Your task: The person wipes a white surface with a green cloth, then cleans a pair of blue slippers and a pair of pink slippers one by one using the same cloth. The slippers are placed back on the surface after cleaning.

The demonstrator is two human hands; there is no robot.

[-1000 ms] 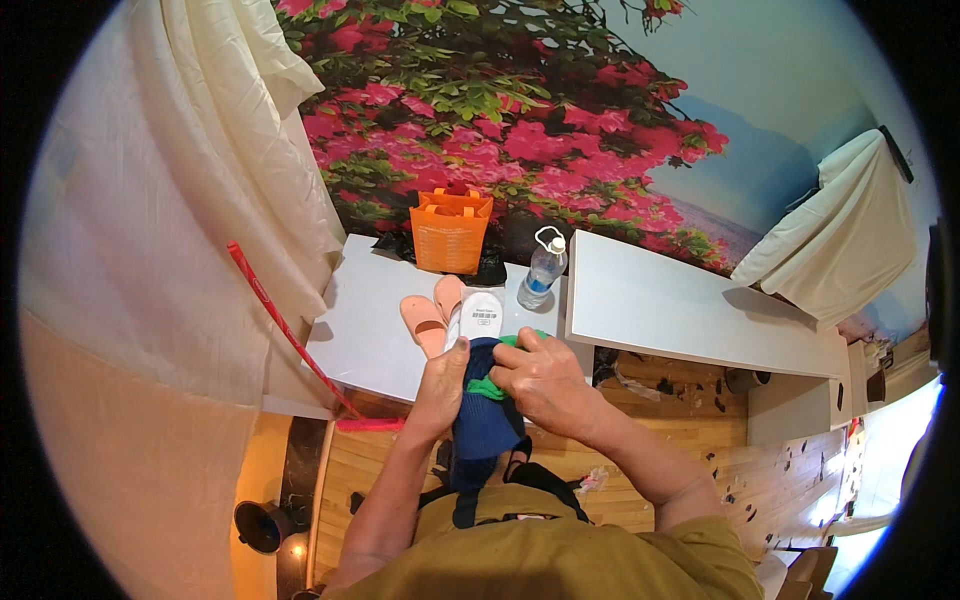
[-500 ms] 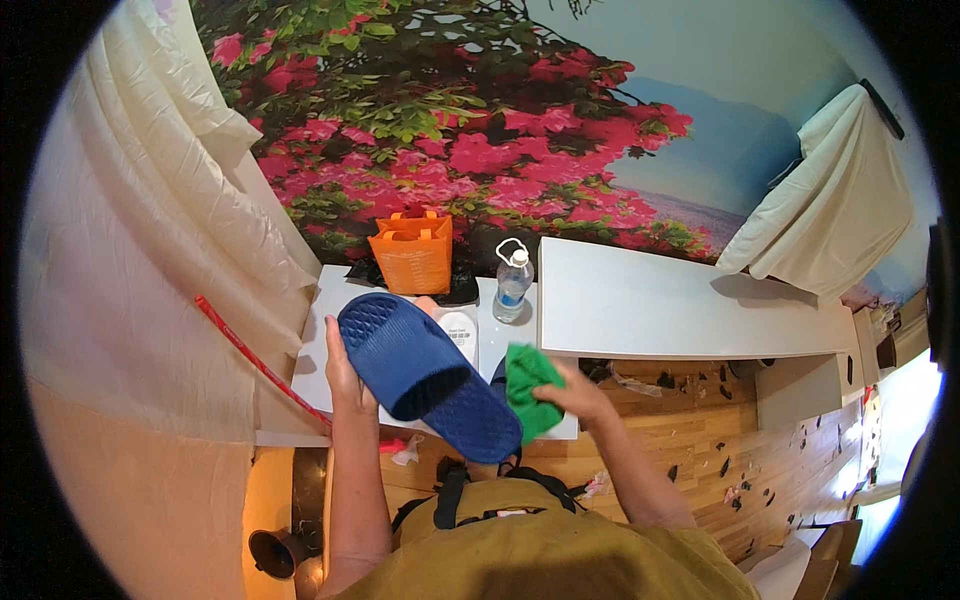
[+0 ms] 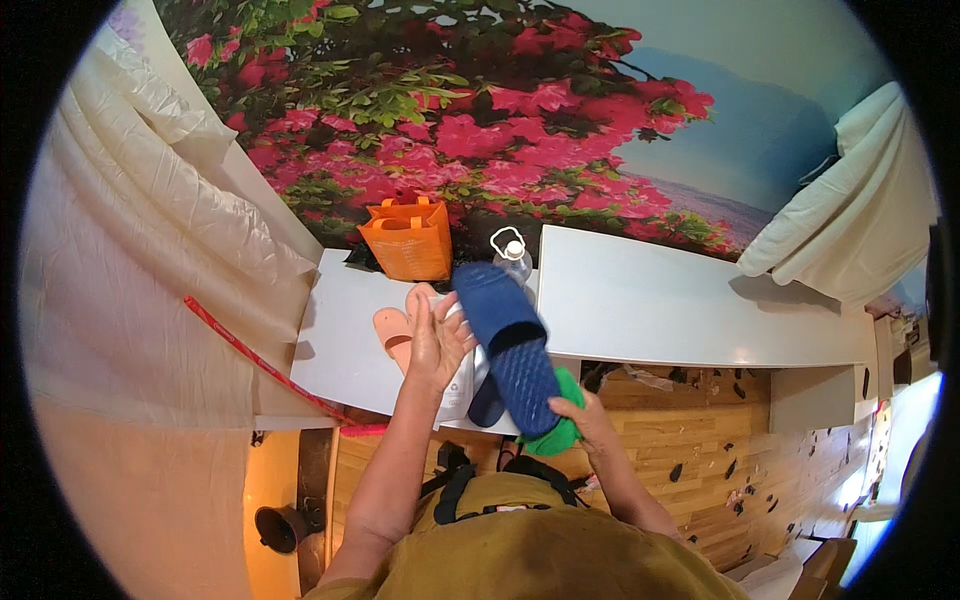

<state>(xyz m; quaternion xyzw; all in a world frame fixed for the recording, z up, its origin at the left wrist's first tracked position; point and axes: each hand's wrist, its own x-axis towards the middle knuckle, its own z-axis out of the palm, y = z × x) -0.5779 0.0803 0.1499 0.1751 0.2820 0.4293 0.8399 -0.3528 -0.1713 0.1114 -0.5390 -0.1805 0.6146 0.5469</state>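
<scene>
Taking a clock face centred on the blue slipper [image 3: 505, 318], with twelve toward the wall: holding that slipper above the near edge of the white surface [image 3: 335, 365], tilted, with its strap end toward eleven and its heel toward five. Gripping it at the heel edge with the right hand [image 3: 588, 418], between four and five, fingers closed over the rim and pinching a bunched green cloth [image 3: 553, 440] along with it. Holding nothing in the left hand [image 3: 437, 345], just beside the slipper at nine, with fingers spread and palm turned up toward the sole's edge; cannot tell whether touching it. Visible partly underneath, at seven, a second blue slipper [image 3: 487, 404] on the surface; next to that, at eight, a white package [image 3: 456, 393]. Lying behind the left hand, between nine and ten, pink sandals [image 3: 391, 325]. Standing at twelve, half hidden by the raised slipper, a clear bottle [image 3: 512, 258] with a white handle. Set between ten and eleven, an orange bag [image 3: 410, 247]. Slanting well out at nine, a red stick [image 3: 260, 360]. Scattered at four, dark scraps [image 3: 730, 467] on the wooden floor [image 3: 640, 440].
</scene>
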